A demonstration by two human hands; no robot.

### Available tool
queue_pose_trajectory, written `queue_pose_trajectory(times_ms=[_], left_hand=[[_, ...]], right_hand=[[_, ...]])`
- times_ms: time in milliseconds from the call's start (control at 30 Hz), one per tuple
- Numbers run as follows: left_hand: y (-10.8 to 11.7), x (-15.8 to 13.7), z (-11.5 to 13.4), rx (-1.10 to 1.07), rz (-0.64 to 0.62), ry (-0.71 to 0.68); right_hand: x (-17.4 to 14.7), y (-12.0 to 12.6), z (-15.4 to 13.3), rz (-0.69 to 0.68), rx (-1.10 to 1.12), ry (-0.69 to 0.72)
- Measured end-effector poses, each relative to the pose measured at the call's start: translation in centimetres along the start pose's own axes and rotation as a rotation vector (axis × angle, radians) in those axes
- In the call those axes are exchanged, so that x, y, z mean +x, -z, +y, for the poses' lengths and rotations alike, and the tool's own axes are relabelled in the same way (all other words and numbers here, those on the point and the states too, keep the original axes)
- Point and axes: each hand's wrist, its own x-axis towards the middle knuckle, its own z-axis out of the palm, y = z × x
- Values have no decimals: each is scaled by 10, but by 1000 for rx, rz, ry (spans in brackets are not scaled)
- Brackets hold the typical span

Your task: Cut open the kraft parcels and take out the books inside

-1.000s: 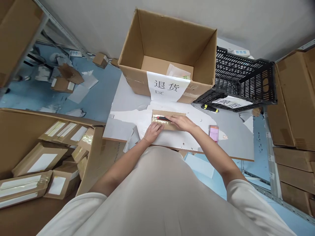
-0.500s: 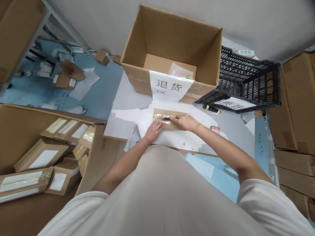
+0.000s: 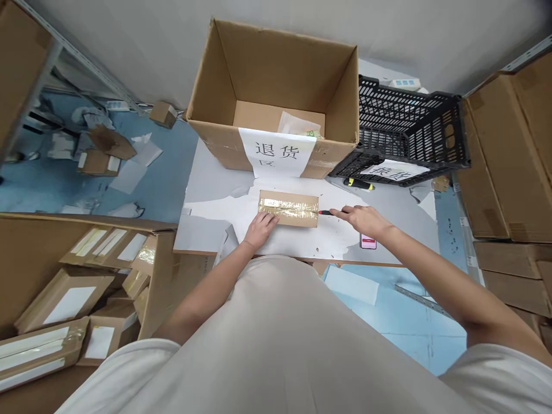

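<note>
A small cardboard box (image 3: 297,199) lies on the white-covered table, a strip of shiny tape (image 3: 297,211) running along its top with a dark line down the middle. My left hand (image 3: 260,229) grips the box at its near left corner, fingers over the top edge; the thumb is hidden. In my closed right hand (image 3: 360,218) is a red and black utility knife (image 3: 325,213). Its tip points left, at the right end of the taped line. Whether the blade touches the box I cannot tell.
Behind stands a large open carton (image 3: 215,141) holding a plastic packet. A black crate (image 3: 414,149) stands to its right. Near my right hand lie a yellow-black cutter (image 3: 359,184) and a phone (image 3: 368,240). A bin of packed boxes (image 3: 166,276) stands at left.
My right hand has drawn the knife rightward along the tape, from over the box to beyond its right end. My left hand stays on the box. The view has shifted slightly.
</note>
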Motion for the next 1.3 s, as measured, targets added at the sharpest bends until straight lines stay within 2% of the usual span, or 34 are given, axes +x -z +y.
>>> queue_pose_trajectory(times_ms=[167,267,333,467,567,733,900,1133,1300], left_hand=[[4,4,2,47,-30,-7],[8,6,3,64,-44,10],[13,9,4,69,-79,20],[26,19,2,75,-178,-3],[32,29,-2,99,-201,-46],[28,41,-11,98,-227,-26],[23,48,-14,44,-235,38],[26,51,-13,64,-249,59],[26,59,-15,47,-228,106]], right_hand=[[-19,-17,8,55,46,-45],[-28,-36,14,113,167,-89],[-30,-53,12,210,368,-158],[-20,-82,-12,405,988,-343],[-5,-98,-36,443,1323,-401],[5,-116,-58,454,1633,-423],[4,-120,-68,484,1779,-442],[9,-117,-80,486,1828,-439],[8,-121,-71,440,1794,-423]])
